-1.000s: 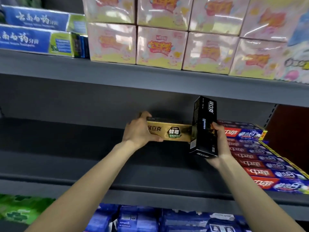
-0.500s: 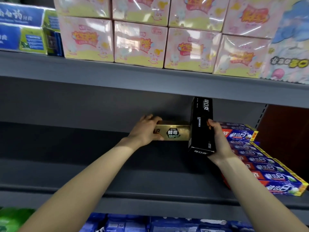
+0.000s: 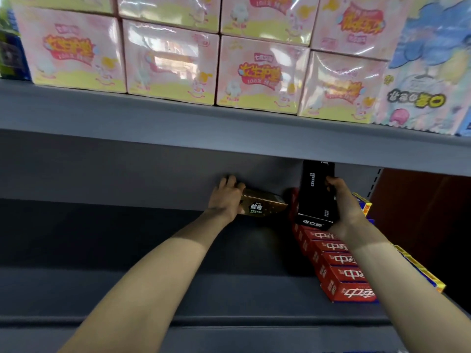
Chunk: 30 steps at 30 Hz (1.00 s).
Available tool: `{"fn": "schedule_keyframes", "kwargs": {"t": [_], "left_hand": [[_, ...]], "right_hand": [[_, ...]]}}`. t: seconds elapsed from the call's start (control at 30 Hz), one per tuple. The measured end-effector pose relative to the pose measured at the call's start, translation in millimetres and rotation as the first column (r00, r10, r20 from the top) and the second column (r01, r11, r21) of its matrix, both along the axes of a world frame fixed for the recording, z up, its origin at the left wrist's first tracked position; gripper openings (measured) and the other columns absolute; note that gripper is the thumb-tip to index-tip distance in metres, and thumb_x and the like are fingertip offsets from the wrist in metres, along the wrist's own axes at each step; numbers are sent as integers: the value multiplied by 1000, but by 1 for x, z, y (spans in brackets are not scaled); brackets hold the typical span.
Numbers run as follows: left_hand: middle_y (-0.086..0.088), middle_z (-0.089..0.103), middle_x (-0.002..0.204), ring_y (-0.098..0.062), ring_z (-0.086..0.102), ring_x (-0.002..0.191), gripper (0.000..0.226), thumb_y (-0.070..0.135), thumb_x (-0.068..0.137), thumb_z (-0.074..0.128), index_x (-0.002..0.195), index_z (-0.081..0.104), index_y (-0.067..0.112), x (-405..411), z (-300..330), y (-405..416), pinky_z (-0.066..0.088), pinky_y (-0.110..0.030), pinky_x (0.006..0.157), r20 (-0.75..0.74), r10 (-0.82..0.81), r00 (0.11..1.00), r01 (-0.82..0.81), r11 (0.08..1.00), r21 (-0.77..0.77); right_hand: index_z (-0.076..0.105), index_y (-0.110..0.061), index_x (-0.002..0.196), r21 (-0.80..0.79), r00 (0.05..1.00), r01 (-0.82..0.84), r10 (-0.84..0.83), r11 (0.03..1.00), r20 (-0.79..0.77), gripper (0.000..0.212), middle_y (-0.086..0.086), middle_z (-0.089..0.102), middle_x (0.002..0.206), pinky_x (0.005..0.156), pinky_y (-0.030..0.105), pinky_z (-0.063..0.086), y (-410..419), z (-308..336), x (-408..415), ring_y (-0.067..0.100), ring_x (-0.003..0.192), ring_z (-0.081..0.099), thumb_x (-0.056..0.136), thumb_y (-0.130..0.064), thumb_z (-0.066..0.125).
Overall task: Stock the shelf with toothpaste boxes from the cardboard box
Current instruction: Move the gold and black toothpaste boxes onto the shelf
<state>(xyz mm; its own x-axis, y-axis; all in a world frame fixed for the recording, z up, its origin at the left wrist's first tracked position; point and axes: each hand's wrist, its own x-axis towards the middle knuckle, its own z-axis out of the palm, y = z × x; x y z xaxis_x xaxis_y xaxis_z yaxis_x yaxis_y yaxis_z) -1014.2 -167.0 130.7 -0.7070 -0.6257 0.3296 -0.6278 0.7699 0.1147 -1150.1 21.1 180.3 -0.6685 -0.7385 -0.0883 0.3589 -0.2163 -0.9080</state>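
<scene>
Deep on the grey shelf, a gold toothpaste box lies flat, its left end gripped by the left hand. Just beside it, the right hand clasps an upright black toothpaste box, over a row of red toothpaste boxes.

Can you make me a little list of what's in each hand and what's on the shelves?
left hand: grips gold toothpaste box, lying flat, deep in the shelf
right hand: grips black toothpaste box, held upright
middle shelf: row of red toothpaste boxes on the right
top shelf: pink packs stacked
</scene>
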Motion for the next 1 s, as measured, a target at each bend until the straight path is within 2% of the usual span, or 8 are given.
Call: {"fn": "schedule_keyframes", "kwargs": {"t": [0.13, 0.33, 0.5, 0.63, 0.7, 0.77, 0.87, 1.0], "left_hand": [[-8, 32, 135, -27, 30, 125, 62, 29, 80, 71, 134, 45, 16, 1, -7, -6, 38, -37, 100, -23, 41, 999, -41, 999, 0], [-10, 37, 136, -28, 36, 125, 70, 21, 77, 73, 136, 35, 19, 8, -10, -12, 41, -40, 98, -57, 98, 994, -101, 994, -46], [-14, 30, 136, -29, 32, 125, 59, 24, 81, 70, 132, 43, 12, 6, -16, -6, 37, -37, 101, 50, 189, 981, -176, 966, -188], [-12, 34, 138, -29, 33, 129, 57, 17, 83, 65, 134, 40, 8, 7, -12, -11, 38, -38, 103, 66, 128, 990, -125, 991, -46], [-11, 39, 136, -28, 37, 128, 47, 13, 87, 59, 131, 43, 9, 10, -8, -16, 40, -37, 100, -9, 74, 997, -73, 993, 95], [-11, 50, 130, -26, 47, 122, 36, 10, 89, 55, 124, 49, 10, 16, -4, -18, 40, -31, 97, -192, 53, 980, -4, 969, 247], [-8, 60, 118, -20, 56, 113, 30, -1, 91, 49, 119, 54, 7, 32, -1, -13, 39, -21, 94, -493, 98, 864, 123, 910, 396], [-6, 60, 116, -20, 61, 103, 36, 0, 93, 46, 128, 45, 11, 55, 4, -5, 49, -35, 92, -681, 156, 716, 297, 814, 499]], "right_hand": [[60, -18, 85, -25, 999, -26, 25, 999, -23, 20, 1, 69, 65, 69, 36, 52, 2, 0, -6, 19, 61, 67, 90, -35, 53], [62, -16, 96, 0, 997, -74, 74, 997, -39, 22, 5, 66, 85, 75, 35, 53, -8, -3, -10, 21, 74, 65, 86, -35, 57], [63, -15, 91, 71, 989, -129, 134, 989, -70, 22, 5, 67, 79, 75, 36, 53, -22, -10, -2, 21, 69, 66, 82, -36, 62], [64, -14, 88, 117, 979, -136, 151, 984, -134, 18, 5, 67, 73, 69, 34, 52, -27, -8, 10, 22, 68, 64, 84, -32, 62], [65, -14, 94, 146, 967, -124, 153, 981, -202, 20, 5, 70, 79, 68, 33, 53, -30, -7, 14, 21, 72, 66, 82, -31, 65], [66, -15, 95, 181, 940, -103, 155, 978, -303, 19, 6, 71, 85, 67, 32, 55, -35, -7, 19, 21, 75, 68, 82, -28, 68], [68, -11, 96, 235, 843, -81, 193, 969, -503, 18, 11, 71, 93, 73, 30, 54, -43, -10, 25, 22, 81, 67, 81, -20, 70], [66, -12, 92, 321, 628, -99, 309, 942, -714, 12, -2, 68, 84, 63, 6, 47, -50, -14, 30, 8, 76, 63, 81, -12, 70]]}}
